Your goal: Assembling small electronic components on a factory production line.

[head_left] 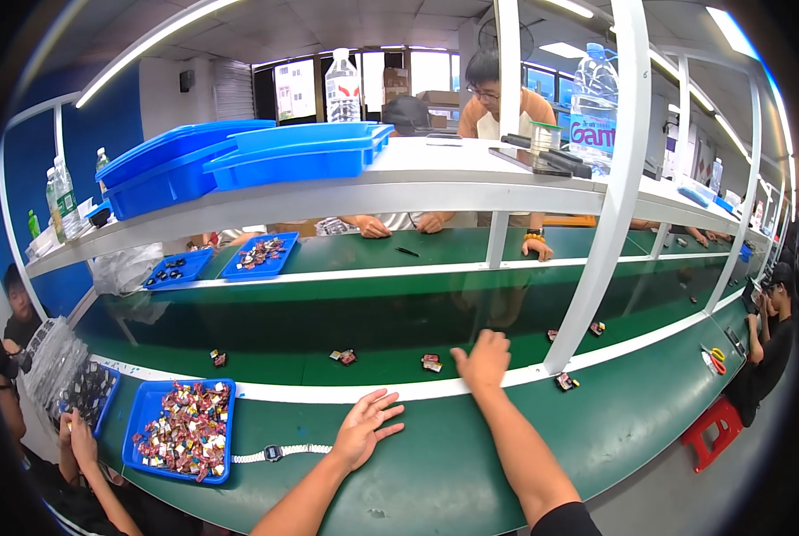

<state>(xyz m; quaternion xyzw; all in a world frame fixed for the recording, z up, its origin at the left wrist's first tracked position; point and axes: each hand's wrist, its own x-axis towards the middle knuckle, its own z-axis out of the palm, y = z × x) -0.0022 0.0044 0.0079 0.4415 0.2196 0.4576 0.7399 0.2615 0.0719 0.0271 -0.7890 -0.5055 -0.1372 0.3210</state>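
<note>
Apparently red-and-white part (431, 363) near right hand (484, 359)

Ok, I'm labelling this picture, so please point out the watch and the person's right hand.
Watch (273, 453): head view, on its face.
Right hand (484, 363): head view, on its back.

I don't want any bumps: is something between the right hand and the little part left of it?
Nothing visible stands between the right hand and the little part; only the green surface shows there. The white post is on the hand's right.
</note>
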